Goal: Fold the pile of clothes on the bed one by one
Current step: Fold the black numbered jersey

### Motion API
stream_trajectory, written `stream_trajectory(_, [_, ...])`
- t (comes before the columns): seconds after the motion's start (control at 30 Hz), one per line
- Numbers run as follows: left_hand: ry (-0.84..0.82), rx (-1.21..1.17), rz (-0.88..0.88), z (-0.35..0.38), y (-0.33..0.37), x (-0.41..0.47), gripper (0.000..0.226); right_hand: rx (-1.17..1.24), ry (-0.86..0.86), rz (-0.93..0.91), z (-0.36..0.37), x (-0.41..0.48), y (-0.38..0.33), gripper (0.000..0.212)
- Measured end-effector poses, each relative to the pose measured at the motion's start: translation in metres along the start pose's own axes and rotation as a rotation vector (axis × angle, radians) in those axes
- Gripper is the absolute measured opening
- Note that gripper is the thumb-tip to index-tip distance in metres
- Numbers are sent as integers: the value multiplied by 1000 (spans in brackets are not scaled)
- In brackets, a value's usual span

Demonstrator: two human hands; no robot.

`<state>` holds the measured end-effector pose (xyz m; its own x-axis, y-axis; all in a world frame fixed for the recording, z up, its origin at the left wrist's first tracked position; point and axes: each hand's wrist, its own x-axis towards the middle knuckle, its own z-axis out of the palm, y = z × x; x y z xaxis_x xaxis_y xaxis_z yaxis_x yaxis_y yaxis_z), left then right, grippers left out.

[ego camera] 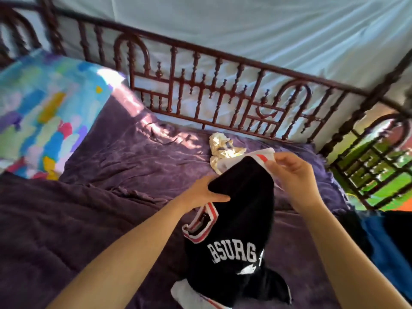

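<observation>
— Above the wrinkled purple bed cover, what do the two grips hold?

— Both hold the same thing, a black jersey with white and red trim and white letters on it. The left grip, a bare hand, has its thumb and fingers closed on a fold of the black fabric near the top. The right grip is beside it on the right and a little higher. It pinches the white and red edge between thumb and fingertips.

— And where is the rest of the jersey?

— It hangs down from both grips toward the person, between the two forearms, and its lower end reaches the bed cover. Below the left grip I can read the letters "BSURG". Some white fabric lies at the lower end, but I cannot tell if it belongs to the jersey.

— What else is near the grips?

— Just behind the right grip a crumpled cream cloth lies on the cover, partly hidden by the jersey. Lower, to the right of the right forearm, there is a blue and black cloth. Well apart, to the left of the left grip, is a pillow with many-coloured patches. Behind both grips stands the dark red metal bed rail with turned bars, and behind it a pale stretched fabric.
</observation>
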<state>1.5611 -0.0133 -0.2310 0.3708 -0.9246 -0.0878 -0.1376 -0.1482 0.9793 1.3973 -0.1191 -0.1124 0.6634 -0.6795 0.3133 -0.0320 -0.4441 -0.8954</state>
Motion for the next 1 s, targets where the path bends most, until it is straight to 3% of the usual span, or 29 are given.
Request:
stream_trajectory(0.07, [42,-22,44,2,25,-6,29,-19,116,-47,-22,1,-11,24])
stream_trajectory(0.13, [189,-34,84,1,42,-14,18,-92,263,-68,-42,0,-15,18])
stream_trajectory(0.2, [315,-4,117,-2,61,-24,15,-266,341,-26,-57,-4,-8,10])
stream_trajectory(0.3, [372,174,230,-8,103,-40,21,-655,364,-9,-65,-13,3,16])
stream_trajectory(0.37, [318,339,307,-8,135,-49,27,-675,249,-120,-59,-16,-3,35])
stream_trajectory(0.47, [199,606,311,0,173,-61,23,-461,-213,-224,-36,-15,-30,61])
stream_trajectory(0.53, [183,693,303,5,187,-71,12,-384,-393,-183,-22,-12,-45,53])
stream_trajectory(0.6, [213,709,302,6,191,-83,5,-318,-420,-146,-14,-9,-52,16])
stream_trajectory(0.63, [237,715,295,4,191,-89,5,-272,-423,-134,-13,-9,-55,14])
stream_trajectory(0.7, [292,723,267,0,188,-102,8,-212,-433,-125,-10,-9,-58,29])
stream_trajectory(0.87, [491,589,237,-11,173,-123,17,-92,-399,-161,0,-7,-94,25])
stream_trajectory(1.0, [649,394,267,-5,161,-123,49,-210,-369,-332,7,-4,-144,22])
